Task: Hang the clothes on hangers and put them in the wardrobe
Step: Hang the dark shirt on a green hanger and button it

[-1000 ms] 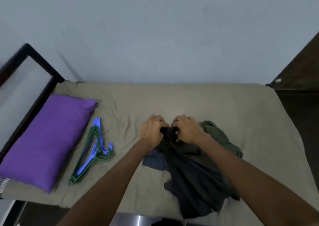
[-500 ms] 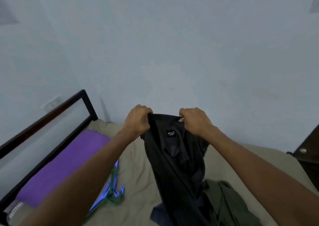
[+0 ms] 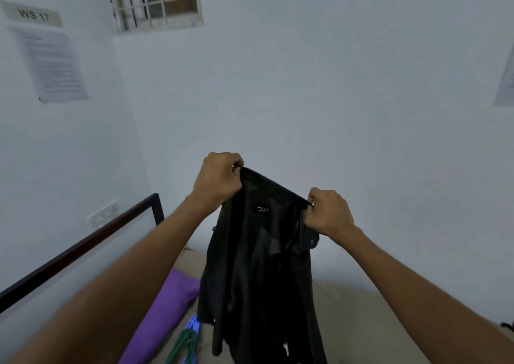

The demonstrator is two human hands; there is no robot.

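Observation:
A black shirt (image 3: 261,274) hangs in the air in front of me, its collar stretched between both hands and its label facing me. My left hand (image 3: 219,178) grips the collar's left end, held a little higher. My right hand (image 3: 326,212) pinches the collar's right end. The shirt's lower part drops below the frame's edge. Green and blue plastic hangers (image 3: 185,341) lie on the bed at bottom centre, left of the shirt, partly hidden by it.
A purple pillow (image 3: 164,308) lies on the beige bed (image 3: 375,322) by the dark headboard frame (image 3: 83,246) on the left. Behind stands a pale wall with a barred window (image 3: 155,0), a posted notice (image 3: 52,66) and a switch plate (image 3: 103,214).
Both hands lifted the black shirt off the pile on the bed and raised it high. My view tilted upward, so the other clothes dropped out of sight.

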